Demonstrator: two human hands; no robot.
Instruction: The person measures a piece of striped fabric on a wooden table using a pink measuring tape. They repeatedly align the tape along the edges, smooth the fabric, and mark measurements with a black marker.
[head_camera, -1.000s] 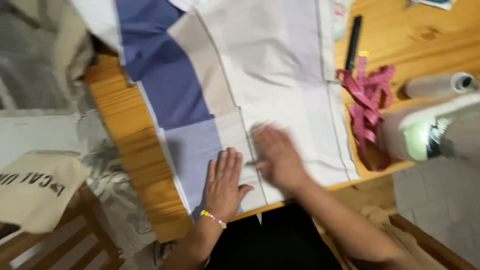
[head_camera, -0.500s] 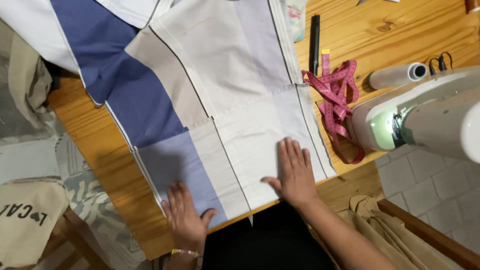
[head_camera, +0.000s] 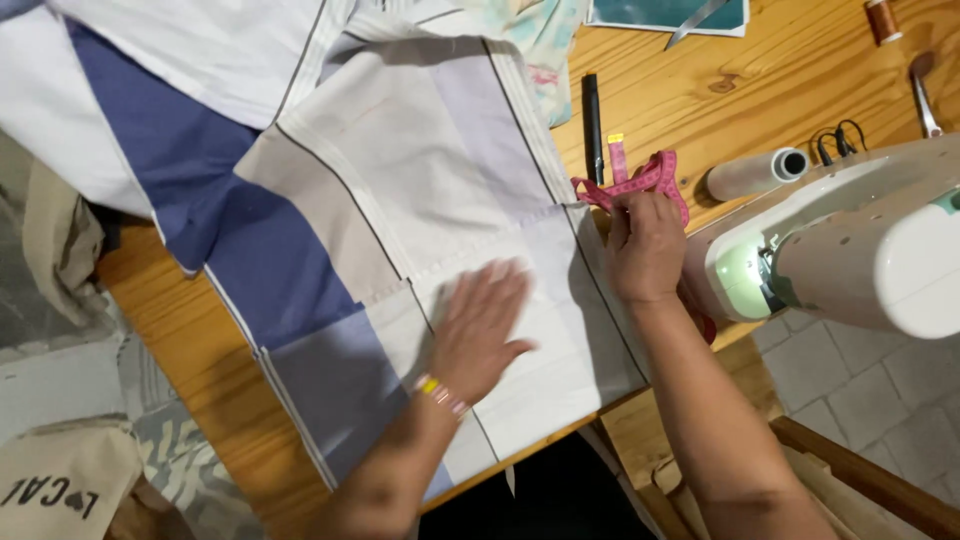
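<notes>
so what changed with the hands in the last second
The right hand left the patchwork fabric and moved right to grasp the pink measuring tape. The left hand slid right along the fabric, palm flat. The fabric remains spread on the wooden table.

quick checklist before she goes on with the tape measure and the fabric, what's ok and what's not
1. Right hand on the pink tape measure: ok, fingers on it.
2. Left hand flat on the patchwork fabric: ok, though blurred.
3. Fabric lying smooth on the wooden table: ok near the hands; far end bunched.
4. Tape untangled: not ok, it lies in loops.
5. Sewing machine away from the hands: ok.
6. Tape's full length free: cannot tell.
</notes>
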